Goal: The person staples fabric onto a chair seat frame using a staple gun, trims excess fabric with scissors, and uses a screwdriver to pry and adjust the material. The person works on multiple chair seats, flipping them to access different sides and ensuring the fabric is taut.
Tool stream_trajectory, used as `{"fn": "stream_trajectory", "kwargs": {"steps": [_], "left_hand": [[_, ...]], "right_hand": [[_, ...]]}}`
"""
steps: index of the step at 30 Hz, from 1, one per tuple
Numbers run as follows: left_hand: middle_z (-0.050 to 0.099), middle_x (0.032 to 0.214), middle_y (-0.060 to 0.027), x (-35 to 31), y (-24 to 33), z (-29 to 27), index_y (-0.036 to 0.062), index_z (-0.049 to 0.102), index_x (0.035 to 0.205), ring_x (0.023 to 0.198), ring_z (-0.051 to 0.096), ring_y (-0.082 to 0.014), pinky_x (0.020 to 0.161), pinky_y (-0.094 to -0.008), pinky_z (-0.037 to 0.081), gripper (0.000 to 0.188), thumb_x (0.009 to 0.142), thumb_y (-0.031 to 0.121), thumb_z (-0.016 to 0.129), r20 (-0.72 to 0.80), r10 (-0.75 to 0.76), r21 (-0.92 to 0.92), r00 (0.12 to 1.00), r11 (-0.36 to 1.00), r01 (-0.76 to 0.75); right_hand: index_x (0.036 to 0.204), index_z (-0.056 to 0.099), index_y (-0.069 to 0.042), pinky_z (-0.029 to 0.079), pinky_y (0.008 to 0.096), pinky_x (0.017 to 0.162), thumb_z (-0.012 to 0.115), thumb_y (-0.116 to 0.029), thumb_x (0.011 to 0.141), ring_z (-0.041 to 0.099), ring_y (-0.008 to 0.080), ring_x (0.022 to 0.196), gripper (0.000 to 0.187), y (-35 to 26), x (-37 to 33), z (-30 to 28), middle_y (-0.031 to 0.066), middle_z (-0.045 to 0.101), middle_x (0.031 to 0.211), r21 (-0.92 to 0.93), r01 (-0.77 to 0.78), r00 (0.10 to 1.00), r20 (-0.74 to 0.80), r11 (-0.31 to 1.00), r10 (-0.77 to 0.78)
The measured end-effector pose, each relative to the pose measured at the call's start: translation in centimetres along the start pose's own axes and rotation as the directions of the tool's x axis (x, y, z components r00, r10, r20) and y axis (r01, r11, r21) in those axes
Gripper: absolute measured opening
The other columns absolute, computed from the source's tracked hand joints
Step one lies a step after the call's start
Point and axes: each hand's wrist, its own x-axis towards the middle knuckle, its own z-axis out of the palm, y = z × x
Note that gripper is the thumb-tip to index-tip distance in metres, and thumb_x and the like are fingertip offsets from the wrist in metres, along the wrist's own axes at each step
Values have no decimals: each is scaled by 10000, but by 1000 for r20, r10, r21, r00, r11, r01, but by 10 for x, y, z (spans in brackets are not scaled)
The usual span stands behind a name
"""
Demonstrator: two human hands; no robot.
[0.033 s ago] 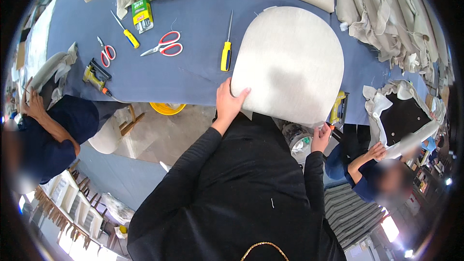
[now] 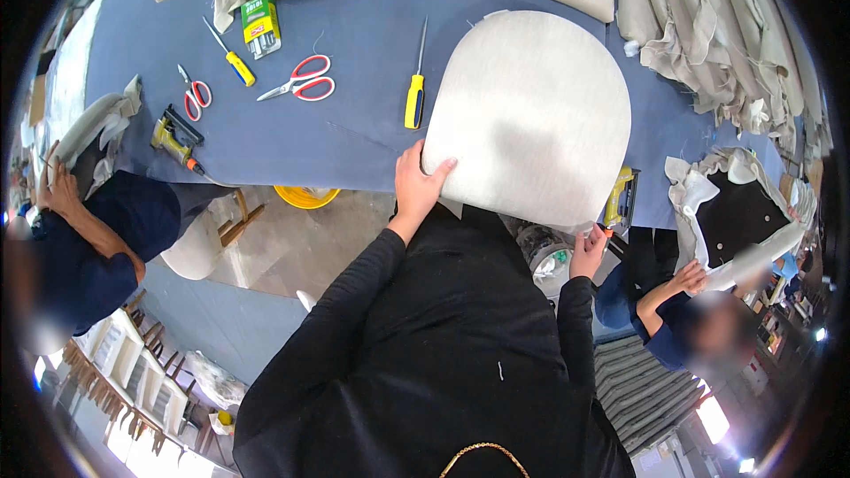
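A cream fabric-covered seat cushion (image 2: 531,97), rounded at its far end, rests at the front edge of the blue-grey table with its smooth side up. My left hand (image 2: 420,184) grips its near left corner, thumb on top and fingers out of sight beneath. At the near right corner my right hand (image 2: 586,253) pinches the edge. A yellow-green staple gun (image 2: 617,200) lies just right of the cushion, close to my right hand. To the cushion's left is a screwdriver (image 2: 414,103) with a yellow and blue handle.
Red-handled scissors (image 2: 312,80), smaller scissors (image 2: 197,101), another screwdriver (image 2: 237,69), a green-yellow box (image 2: 260,28) and a second staple gun (image 2: 173,143) lie leftward. Beige covers (image 2: 708,26) are heaped far right. Co-workers handle cushions on both sides. A yellow basin (image 2: 306,199) stands below.
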Motion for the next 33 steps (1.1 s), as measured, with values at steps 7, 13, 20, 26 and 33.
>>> {"fn": "stream_trajectory", "kwargs": {"steps": [7, 13, 20, 26, 33], "left_hand": [[819, 1080, -97, 17, -52, 3, -3, 715, 1418, 918, 748, -142, 858, -309, 597, 375, 1082, 163, 729, 55, -313, -417, 948, 856, 306], [815, 1194, -101, 4, -44, -1, -32, 676, 1460, 932, 762, -159, 900, -295, 605, 390, 1121, 161, 680, 10, -111, -203, 994, 973, 111], [809, 1137, -77, 71, -43, -59, 42, 763, 1326, 1011, 764, -204, 874, -357, 617, 299, 1147, 254, 653, 193, -322, -579, 927, 725, 373], [786, 1361, -7, 143, 5, -64, 126, 837, 1218, 1407, 600, -310, 1228, -549, 391, 406, 1067, 465, 673, 454, 625, 386, 635, 505, -772], [814, 1287, -84, 176, 36, -72, 100, 814, 1284, 1375, 639, -237, 1202, -483, 440, 442, 1119, 474, 648, 513, -26, 70, 858, 997, -12]], "right_hand": [[1417, 573, -20, 570, 396, 1059, 701, -92, 1065, 713, 243, 1189, 381, 11, 17, -5, 173, 699, 1296, -32, -132, 989, -65, 991, 130], [1363, 608, -38, 563, 368, 981, 700, -126, 1064, 689, 195, 1100, 325, 42, 36, -21, 106, 708, 1240, -60, -115, 993, -23, 992, 113], [1568, 523, -57, 538, 447, 1028, 756, -152, 1028, 598, 304, 1303, 595, 12, 0, -3, 166, 575, 1500, -214, 64, 991, -105, 975, -88], [1655, 433, -67, 516, 481, 1069, 735, -193, 1057, 545, 341, 1389, 681, 15, -52, 2, 164, 456, 1641, -171, 29, 992, -119, 985, -50], [1681, 389, -25, 455, 434, 1168, 608, -227, 1142, 557, 293, 1387, 616, 33, -76, 2, 148, 462, 1666, 190, -119, 989, -69, 975, 134]]}}
